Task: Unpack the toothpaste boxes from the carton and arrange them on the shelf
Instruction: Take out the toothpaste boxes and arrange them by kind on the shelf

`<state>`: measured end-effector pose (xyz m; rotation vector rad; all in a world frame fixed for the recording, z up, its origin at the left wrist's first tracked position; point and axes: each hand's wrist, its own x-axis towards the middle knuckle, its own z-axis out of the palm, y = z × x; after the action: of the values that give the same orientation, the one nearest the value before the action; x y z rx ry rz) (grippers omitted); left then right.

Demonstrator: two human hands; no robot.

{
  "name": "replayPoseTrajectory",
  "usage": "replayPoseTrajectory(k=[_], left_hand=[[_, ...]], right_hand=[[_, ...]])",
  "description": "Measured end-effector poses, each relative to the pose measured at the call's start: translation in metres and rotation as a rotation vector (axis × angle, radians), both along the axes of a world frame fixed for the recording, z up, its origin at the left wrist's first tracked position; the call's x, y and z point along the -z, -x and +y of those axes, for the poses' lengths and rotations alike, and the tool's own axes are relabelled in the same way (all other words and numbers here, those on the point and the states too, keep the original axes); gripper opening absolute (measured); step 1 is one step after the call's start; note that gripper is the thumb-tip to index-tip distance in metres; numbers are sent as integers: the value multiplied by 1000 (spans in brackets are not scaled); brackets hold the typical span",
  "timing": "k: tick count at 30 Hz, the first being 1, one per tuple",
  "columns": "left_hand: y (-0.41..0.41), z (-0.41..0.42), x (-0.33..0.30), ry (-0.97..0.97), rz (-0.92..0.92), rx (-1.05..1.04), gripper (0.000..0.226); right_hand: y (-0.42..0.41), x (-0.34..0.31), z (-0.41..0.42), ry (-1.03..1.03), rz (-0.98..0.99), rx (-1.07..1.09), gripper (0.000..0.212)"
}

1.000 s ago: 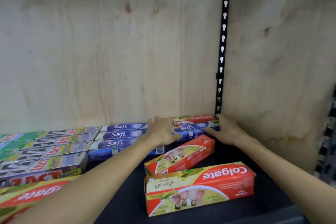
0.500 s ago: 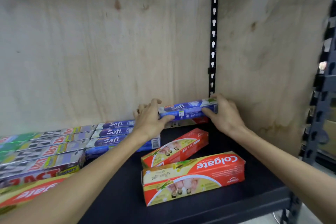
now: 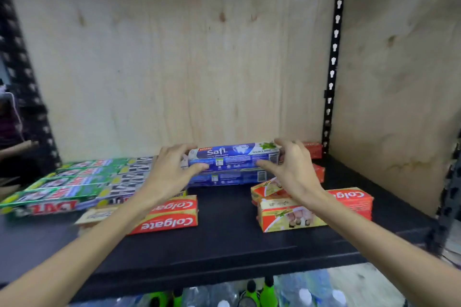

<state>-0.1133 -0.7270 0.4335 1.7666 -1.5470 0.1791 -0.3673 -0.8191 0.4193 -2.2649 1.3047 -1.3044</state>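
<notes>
Both hands hold one blue Safi box [image 3: 234,156] by its ends; the left hand [image 3: 172,172] has its fingers over the top of the left end and its thumb on the front; the right hand [image 3: 291,167] grips the right end the same way; the box lies flat and long between them, at the back of the black shelf [image 3: 224,244], close to the wooden back wall [image 3: 174,57].

Right under the held box, another blue Safi box [image 3: 227,178] lies; I cannot tell if the two touch.

Left of the left hand, green and white boxes [image 3: 74,187] lie side by side in a row; just below the left wrist, two red Colgate boxes [image 3: 167,214] lie next to each other.

Under the right wrist, a red and yellow Colgate box [image 3: 314,209] lies near the front, with one more [image 3: 269,189] just behind it; past the right hand, more red boxes [image 3: 315,149] sit in the back corner by the black post [image 3: 334,57].

Below the shelf, bottle tops [image 3: 259,289] show.
</notes>
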Motion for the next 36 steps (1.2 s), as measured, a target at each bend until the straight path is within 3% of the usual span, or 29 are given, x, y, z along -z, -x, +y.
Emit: replayPoseTrajectory(k=[3,9,16,21,26,30,36], left_hand=[[-17,25,0,-65,13,-23,47],[-36,43,7,-185,142,2,49],[-18,29,8,-197,137,33,49],[-6,15,15,-269,21,25,55],[-8,4,18,-303,-9,-29,63],[-8,-3,17,-347,65,-43,69],[-19,-8,5,-469,118,42,55]], right_hand=[[-23,1,11,-67,46,0,41],[-46,7,22,-237,173,-38,55],[-32,6,18,-241,346,40,42],[-12,9,0,-273,364,60,59],[-15,6,-1,-243,412,58,54],[-16,1,-1,-230,441,40,55],[-12,-7,-10,-256,454,-67,63]])
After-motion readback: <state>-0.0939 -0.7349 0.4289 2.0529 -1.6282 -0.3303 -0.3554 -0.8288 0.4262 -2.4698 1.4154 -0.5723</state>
